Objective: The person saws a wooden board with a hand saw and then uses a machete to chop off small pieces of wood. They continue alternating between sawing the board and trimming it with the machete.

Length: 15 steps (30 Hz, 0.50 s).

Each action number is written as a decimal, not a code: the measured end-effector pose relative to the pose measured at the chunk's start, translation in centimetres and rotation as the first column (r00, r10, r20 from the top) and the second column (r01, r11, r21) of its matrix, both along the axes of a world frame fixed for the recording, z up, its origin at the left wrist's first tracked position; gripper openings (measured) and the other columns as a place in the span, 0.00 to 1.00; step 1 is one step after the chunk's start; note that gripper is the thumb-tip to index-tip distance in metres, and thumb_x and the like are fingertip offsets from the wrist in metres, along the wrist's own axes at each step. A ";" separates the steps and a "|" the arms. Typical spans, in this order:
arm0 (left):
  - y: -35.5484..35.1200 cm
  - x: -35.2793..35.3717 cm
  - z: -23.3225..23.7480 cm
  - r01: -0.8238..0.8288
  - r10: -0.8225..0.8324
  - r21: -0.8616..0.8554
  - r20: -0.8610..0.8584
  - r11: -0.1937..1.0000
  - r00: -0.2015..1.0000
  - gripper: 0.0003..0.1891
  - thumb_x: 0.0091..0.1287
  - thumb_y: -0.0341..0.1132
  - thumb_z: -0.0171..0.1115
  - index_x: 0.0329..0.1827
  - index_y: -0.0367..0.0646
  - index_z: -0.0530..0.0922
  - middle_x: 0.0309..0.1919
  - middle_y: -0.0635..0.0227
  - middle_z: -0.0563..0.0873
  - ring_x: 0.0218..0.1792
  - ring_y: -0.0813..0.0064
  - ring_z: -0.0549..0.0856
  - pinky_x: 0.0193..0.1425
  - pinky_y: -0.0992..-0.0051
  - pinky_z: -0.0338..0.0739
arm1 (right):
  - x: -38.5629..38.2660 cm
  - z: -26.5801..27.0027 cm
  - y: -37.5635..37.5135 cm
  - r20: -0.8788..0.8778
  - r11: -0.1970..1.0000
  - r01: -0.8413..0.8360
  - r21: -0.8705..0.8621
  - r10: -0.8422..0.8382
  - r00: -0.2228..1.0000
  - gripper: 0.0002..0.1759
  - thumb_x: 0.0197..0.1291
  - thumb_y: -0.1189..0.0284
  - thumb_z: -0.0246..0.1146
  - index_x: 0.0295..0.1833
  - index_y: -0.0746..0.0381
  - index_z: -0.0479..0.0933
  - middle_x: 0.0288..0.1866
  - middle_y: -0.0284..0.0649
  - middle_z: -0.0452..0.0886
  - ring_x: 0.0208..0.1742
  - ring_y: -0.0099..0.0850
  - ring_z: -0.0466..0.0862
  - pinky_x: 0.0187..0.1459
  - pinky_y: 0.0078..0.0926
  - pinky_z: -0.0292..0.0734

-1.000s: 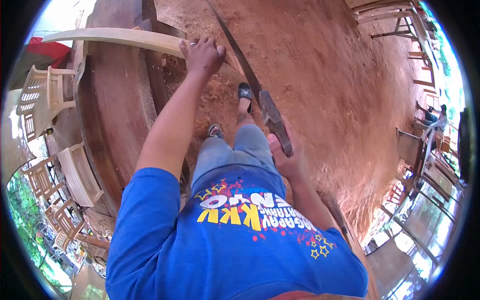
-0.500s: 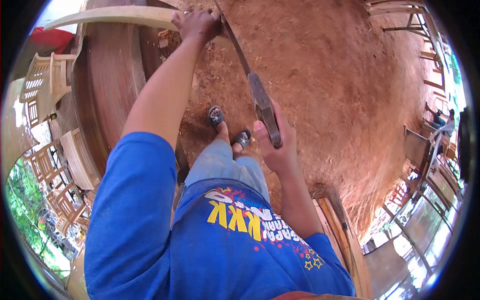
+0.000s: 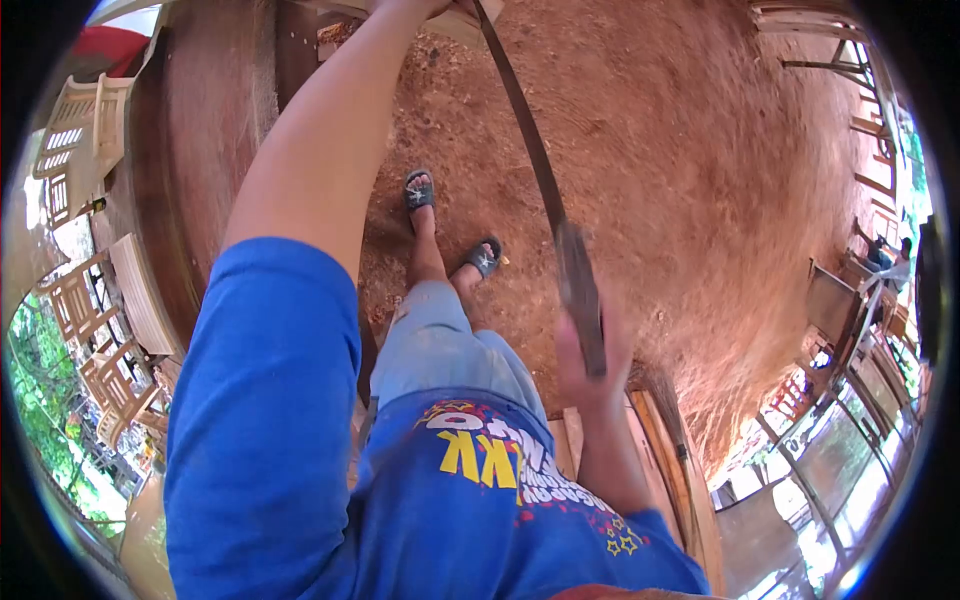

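Observation:
My right hand [image 3: 606, 350], smeared by motion, is closed around the handle of a handsaw [image 3: 577, 290]. The long dark blade runs up and away to the top edge of the view, close beside my left hand [image 3: 418, 6]. That hand is mostly cut off by the top edge, and its fingers do not show. It rests at a pale, curved wooden piece [image 3: 455, 27], which shows on both sides of it. Where the blade meets the wood is out of view.
A dark brown wooden bench [image 3: 215, 110] stands at the left. Pale wooden chairs [image 3: 120, 390] are beyond it. My sandalled feet stand on reddish dirt ground [image 3: 680, 180]. Wooden planks [image 3: 665, 450] lie near my right elbow. A person [image 3: 890, 262] sits at far right.
My right hand has drawn the saw down and back toward my body, so more blade shows. The view has tilted, and my left hand and the wooden piece have slid mostly past the top edge.

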<state>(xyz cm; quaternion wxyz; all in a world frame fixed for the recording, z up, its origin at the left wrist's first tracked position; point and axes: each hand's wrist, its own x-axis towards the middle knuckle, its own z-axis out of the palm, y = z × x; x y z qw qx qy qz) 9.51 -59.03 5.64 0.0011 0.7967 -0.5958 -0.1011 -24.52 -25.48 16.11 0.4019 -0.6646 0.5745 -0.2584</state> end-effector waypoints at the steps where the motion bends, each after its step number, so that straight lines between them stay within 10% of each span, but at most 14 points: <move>1: 1.2 -1.1 1.9 -0.058 0.058 -0.021 0.015 0.998 0.998 0.21 0.76 0.44 0.49 0.63 0.57 0.86 0.69 0.68 0.85 0.74 0.61 0.77 0.75 0.29 0.59 | 1.8 -2.7 -3.2 0.017 0.996 0.005 -0.085 -0.003 1.000 0.31 0.71 0.69 0.68 0.75 0.65 0.70 0.37 0.41 0.86 0.36 0.27 0.86 0.43 0.27 0.81; 11: 1.0 -1.7 2.7 -0.012 0.014 -0.013 0.127 1.000 0.992 0.17 0.77 0.44 0.51 0.59 0.69 0.87 0.65 0.73 0.87 0.73 0.63 0.78 0.73 0.32 0.61 | 7.9 -12.6 -12.0 0.322 0.978 0.080 -0.191 -0.014 0.947 0.30 0.71 0.70 0.70 0.75 0.63 0.70 0.38 0.31 0.80 0.37 0.19 0.77 0.41 0.20 0.75; 15: 0.9 -1.2 2.1 0.014 -0.007 -0.053 0.130 0.998 0.992 0.17 0.75 0.44 0.52 0.57 0.67 0.88 0.64 0.71 0.87 0.73 0.63 0.78 0.71 0.34 0.63 | 7.8 -7.5 -12.1 0.232 0.997 0.037 -0.063 -0.021 0.972 0.31 0.72 0.68 0.69 0.75 0.62 0.70 0.38 0.36 0.82 0.37 0.21 0.80 0.42 0.22 0.77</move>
